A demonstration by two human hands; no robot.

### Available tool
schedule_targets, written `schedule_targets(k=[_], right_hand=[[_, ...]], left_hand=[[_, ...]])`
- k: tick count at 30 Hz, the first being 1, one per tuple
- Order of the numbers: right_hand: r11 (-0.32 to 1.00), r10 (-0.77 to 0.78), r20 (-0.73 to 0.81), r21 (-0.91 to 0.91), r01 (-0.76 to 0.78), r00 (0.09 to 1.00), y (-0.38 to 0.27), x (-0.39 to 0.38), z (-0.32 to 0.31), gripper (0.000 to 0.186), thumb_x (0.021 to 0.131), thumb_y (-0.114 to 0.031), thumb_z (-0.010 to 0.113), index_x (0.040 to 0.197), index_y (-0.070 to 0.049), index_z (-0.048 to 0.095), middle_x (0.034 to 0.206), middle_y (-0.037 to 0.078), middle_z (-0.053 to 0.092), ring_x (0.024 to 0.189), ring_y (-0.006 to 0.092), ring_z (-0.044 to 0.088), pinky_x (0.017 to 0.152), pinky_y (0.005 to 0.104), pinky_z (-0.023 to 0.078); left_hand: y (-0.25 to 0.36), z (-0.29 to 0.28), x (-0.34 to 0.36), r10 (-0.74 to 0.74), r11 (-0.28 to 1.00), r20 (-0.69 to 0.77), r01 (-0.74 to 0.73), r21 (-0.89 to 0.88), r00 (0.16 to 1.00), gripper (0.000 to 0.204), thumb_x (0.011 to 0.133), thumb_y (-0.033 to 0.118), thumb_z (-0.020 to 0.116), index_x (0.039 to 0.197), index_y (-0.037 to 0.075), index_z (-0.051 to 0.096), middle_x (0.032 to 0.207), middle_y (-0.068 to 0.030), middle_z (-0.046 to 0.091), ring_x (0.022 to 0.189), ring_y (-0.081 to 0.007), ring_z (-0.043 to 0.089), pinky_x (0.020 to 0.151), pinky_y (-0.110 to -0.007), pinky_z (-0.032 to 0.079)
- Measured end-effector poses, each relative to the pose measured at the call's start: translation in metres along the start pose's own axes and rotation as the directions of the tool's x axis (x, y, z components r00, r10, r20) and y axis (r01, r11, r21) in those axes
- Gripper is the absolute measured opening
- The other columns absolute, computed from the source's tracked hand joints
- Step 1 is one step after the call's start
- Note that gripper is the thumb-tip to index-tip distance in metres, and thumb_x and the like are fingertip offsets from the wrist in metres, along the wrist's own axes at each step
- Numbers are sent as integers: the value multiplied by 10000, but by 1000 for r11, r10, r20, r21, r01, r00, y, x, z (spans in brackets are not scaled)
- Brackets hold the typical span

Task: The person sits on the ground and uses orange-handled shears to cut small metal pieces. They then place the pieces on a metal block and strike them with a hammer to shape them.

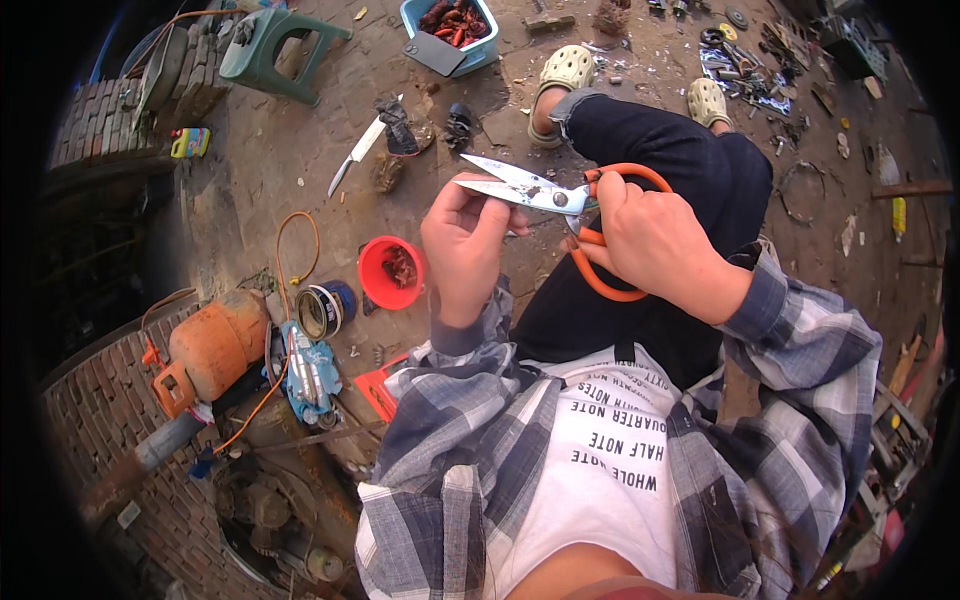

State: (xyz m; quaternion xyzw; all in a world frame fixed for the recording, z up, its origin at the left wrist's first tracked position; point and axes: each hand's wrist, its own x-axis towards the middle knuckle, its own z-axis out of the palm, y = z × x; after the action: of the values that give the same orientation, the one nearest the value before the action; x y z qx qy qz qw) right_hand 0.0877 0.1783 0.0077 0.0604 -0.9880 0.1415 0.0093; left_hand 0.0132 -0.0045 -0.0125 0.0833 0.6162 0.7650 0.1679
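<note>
Over my lap I hold a pair of scissors [541, 196] with shiny steel blades and orange handles. The blades are parted, and their tips point to the left. My right hand [655, 235] is closed around the handles near the pivot. My left hand [464, 245] pinches the lower blade near its tip, thumb against the metal; the fingers behind the blade are partly hidden. On the ground beyond my left hand lie a long white-and-silver knife [357, 157], a dark crumpled glove-like thing [397, 128] and a small black object [459, 125].
Left of my legs stand a red bucket [372, 292] with brown scraps, an open tin [318, 313] and an orange gas cylinder [220, 345] with a hose. Farther off are a green stool [262, 68] and a blue tub [485, 55] of reddish pieces. Tools lie on a cloth [752, 85].
</note>
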Motion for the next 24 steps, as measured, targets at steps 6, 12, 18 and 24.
schedule_targets(k=[6,12,18,24], right_hand=[[998,-45,-109,29,48,993,4,5,-6,489,736,-452,697,933,-35,533,705,69,568,592,196,589,504,287,457],[998,-58,-77,9,58,995,7,4,-7,491,734,-450,695,945,-38,533,725,66,563,593,190,584,502,288,449],[999,-44,-55,29,46,998,4,3,-7,497,742,-442,696,960,-27,528,725,69,564,596,185,594,502,278,460],[999,-45,-45,-9,44,998,2,3,-10,510,748,-466,693,939,-23,529,667,58,554,532,178,585,461,272,454]], left_hand=[[-2,-5,0,37,999,33,-37,-22,999,148,920,71,559,985,-63,566,834,-83,638,710,-123,610,648,-245,498],[2,-16,6,-14,997,155,2,77,988,199,914,110,581,995,-72,582,858,-96,645,714,-137,606,665,-251,480],[4,-23,9,-77,997,222,73,30,972,202,920,102,566,1020,-72,588,874,-95,651,717,-137,610,665,-256,487],[0,-22,10,-89,994,220,102,-46,971,193,917,97,568,1015,-67,596,860,-94,649,705,-136,605,651,-253,481]])
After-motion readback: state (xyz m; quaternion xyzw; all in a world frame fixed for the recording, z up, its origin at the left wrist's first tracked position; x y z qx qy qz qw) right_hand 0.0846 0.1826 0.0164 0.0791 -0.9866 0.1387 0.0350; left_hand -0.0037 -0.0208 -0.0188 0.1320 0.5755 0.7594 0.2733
